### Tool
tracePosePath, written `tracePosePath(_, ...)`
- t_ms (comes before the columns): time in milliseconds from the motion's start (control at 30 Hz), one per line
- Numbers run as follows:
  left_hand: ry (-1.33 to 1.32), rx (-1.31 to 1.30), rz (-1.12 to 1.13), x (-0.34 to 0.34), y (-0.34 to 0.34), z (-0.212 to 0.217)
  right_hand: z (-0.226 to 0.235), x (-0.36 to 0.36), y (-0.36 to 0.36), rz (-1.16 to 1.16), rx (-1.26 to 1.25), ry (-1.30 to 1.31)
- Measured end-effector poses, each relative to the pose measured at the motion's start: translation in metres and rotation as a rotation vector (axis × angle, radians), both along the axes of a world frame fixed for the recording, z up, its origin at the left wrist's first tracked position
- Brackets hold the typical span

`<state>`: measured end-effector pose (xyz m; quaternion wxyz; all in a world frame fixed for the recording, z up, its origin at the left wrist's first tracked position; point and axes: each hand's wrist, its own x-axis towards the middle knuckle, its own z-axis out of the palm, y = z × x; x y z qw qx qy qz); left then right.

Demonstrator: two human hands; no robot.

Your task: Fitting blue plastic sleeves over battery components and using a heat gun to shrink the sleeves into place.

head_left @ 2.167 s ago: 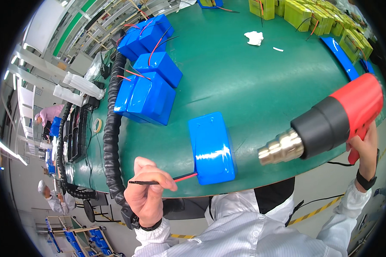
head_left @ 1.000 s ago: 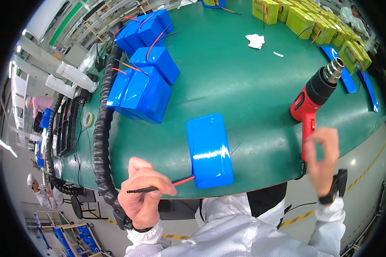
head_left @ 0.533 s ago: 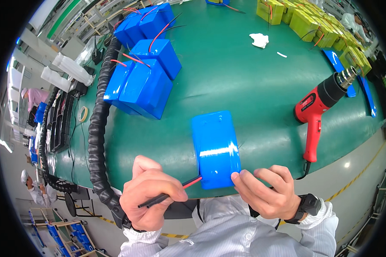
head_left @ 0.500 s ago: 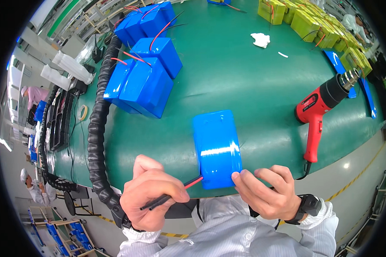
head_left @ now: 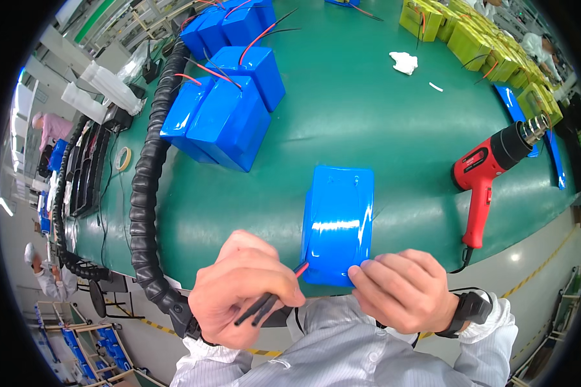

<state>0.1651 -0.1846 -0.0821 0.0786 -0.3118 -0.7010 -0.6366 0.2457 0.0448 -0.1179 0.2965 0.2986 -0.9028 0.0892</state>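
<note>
In front of me on the green workbench lies a blue shrink-wrapped battery pack, its long side pointing away from me. Red and black wires leave its near left corner. My left hand is closed around these wires, and two black ends stick out below the fingers. At the pack's near right corner, my right hand has its fingers curled and pinches the edge with thumb and forefinger. The fingers' undersides are partly hidden.
To the right lies a red heat gun, near blue strips. Several blue packs stand at the far left beside a thick black hose. Yellow packs line the far right. A white crumpled scrap lies between.
The battery pack now sits slightly further right in view and is turned a little, showing more of its left side. My left hand has moved right, closer to the pack, still gripping the wires.
</note>
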Motion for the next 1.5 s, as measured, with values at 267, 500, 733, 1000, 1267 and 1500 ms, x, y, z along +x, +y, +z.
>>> tracePosePath(267,0.045,-0.108,-0.010,0.004,-0.006,0.006,-0.001,-0.012,0.005,0.096,-0.305,-0.151)
tracePosePath(500,0.047,-0.115,-0.179,-0.006,-0.014,0.005,-0.001,-0.011,0.004,0.134,-0.141,-0.037)
tracePosePath(733,0.037,-0.133,-0.167,-0.005,-0.017,0.007,-0.001,-0.012,0.000,0.162,-0.108,-0.001)
tracePosePath(1000,0.040,-0.105,-0.185,-0.009,-0.017,0.002,0.003,-0.014,-0.001,0.165,-0.112,-0.044)
tracePosePath(1267,0.060,-0.092,-0.208,-0.009,-0.017,0.001,0.006,-0.011,0.005,0.148,-0.006,-0.099)
tracePosePath(1500,0.024,-0.046,-0.024,-0.002,-0.001,-0.003,0.007,-0.017,0.018,0.214,-0.292,-0.220)
